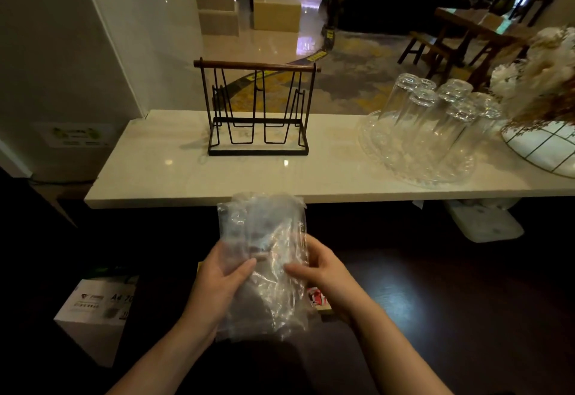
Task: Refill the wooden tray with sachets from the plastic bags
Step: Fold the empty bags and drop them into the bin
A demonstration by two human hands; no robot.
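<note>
A crumpled clear plastic bag (264,254) is held upright in front of me, below the white counter's front edge. My left hand (217,282) grips its left side with the thumb across the front. My right hand (320,273) pinches its right side. The bag looks nearly empty; I cannot make out sachets inside it. Below and behind the bag a pale wooden tray edge (325,312) shows, with a red-and-white sachet (315,296) lying in it. Most of the tray is hidden by the bag and my hands.
On the white marble counter (161,173) stands a black wire rack with a wooden handle (258,108). To the right are upturned glasses on a clear tray (435,123) and a flower vase (547,142). A white box (93,310) sits low on the left.
</note>
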